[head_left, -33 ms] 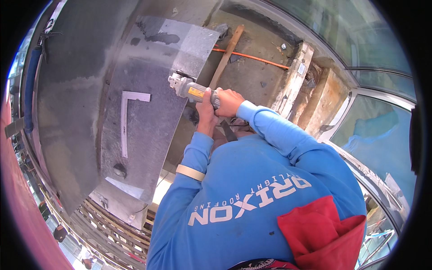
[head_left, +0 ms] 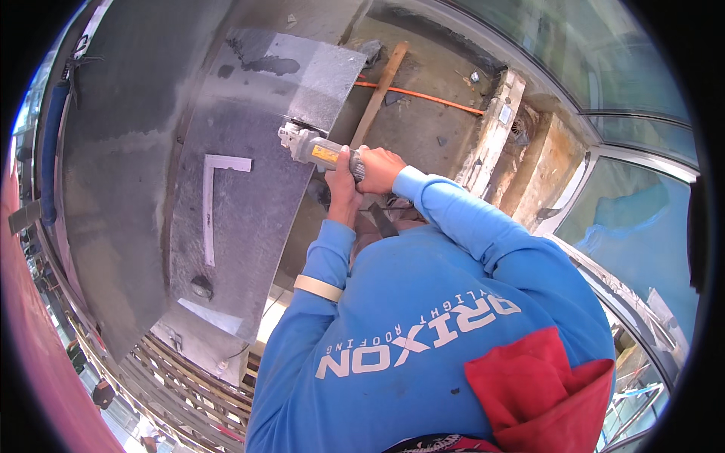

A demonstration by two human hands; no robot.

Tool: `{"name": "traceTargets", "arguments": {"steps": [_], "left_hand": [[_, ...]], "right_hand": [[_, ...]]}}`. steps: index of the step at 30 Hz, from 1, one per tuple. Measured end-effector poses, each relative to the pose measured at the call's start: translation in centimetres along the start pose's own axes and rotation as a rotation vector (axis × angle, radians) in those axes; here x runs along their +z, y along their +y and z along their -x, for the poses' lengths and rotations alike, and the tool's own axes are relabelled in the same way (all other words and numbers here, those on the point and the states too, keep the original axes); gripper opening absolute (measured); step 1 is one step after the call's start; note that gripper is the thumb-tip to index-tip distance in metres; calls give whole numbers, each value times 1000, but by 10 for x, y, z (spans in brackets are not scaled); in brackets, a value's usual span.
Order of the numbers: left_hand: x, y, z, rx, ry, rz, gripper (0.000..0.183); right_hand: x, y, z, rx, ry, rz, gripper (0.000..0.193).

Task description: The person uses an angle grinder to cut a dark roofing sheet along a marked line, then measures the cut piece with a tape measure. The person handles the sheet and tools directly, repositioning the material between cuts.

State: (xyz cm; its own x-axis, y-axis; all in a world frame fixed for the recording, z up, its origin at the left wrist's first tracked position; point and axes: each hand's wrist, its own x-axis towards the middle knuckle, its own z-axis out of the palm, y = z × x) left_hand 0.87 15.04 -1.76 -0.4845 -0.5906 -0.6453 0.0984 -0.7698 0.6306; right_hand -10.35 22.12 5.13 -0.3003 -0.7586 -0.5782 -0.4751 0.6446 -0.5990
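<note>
Both of my hands are closed round a grey angle grinder (head_left: pixel 308 147) with a yellow label on its body. My left hand (head_left: pixel 343 187) wraps the near side of the body, and my right hand (head_left: pixel 381 169) grips its rear end. The grinder's head lies over the right part of a grey sheet panel (head_left: pixel 253 204), beside a dark line in its surface. Whether the disc touches the panel cannot be made out. A pale L-shaped square (head_left: pixel 209 208) rests on the panel, left of the grinder.
Beyond the panel's right edge are a wooden strip (head_left: pixel 384 87), an orange cord (head_left: pixel 423 96) and a weathered timber beam (head_left: pixel 495 132). Framed glass (head_left: pixel 642 196) stands at the right. A small dark lump (head_left: pixel 202 286) sits on the panel; wooden slats (head_left: pixel 181 385) show at lower left.
The grinder and both hands have shifted very slightly to the left over the panel. The grip is the same.
</note>
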Motion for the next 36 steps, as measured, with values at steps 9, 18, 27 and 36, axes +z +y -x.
{"name": "traceTargets", "arguments": {"steps": [9, 18, 27, 36], "left_hand": [[-15, 51, -57, 59, 27, -46, 47], [9, -1, -11, 9, 28, 18, 40], [13, -26, 10, 5, -36, 22, 38], [14, -6, 0, 24, -41, 20, 35]], "right_hand": [[0, -28, -64, -22, 24, -47, 60], [-8, 8, -6, -4, 5, -21, 60], [-3, 26, 16, 8, 3, 1, 61], [3, 22, -3, -11, 39, -36, 57]]}}
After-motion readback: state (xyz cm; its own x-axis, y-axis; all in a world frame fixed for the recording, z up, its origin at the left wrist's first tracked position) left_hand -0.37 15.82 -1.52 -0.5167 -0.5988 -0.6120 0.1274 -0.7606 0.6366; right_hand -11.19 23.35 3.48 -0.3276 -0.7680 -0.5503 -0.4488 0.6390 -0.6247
